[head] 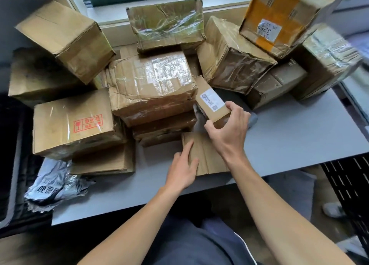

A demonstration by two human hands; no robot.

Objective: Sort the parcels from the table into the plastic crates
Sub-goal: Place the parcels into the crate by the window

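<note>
A: Hands?
B: Gripping small labelled parcel (214, 103) in right hand (229, 129), fingers (236, 108) wrapped round its near end, just beside the stack (151, 89). Pressing flat parcel (207, 155) onto surface (289, 135) with flat left hand (182, 169).
A: Risk?
B: Likely clipping the stack on pull-out, toppling boxes.

The label (209, 101) on the small box (220, 115) in the right hand (229, 129) is too small to read. A grey bag (253, 119) behind that hand is mostly hidden. Far beyond it, an orange-taped box (279, 19) is blurred and cut off at the top. To the hand's right, a black crate (347, 185) runs off the edge.
</note>
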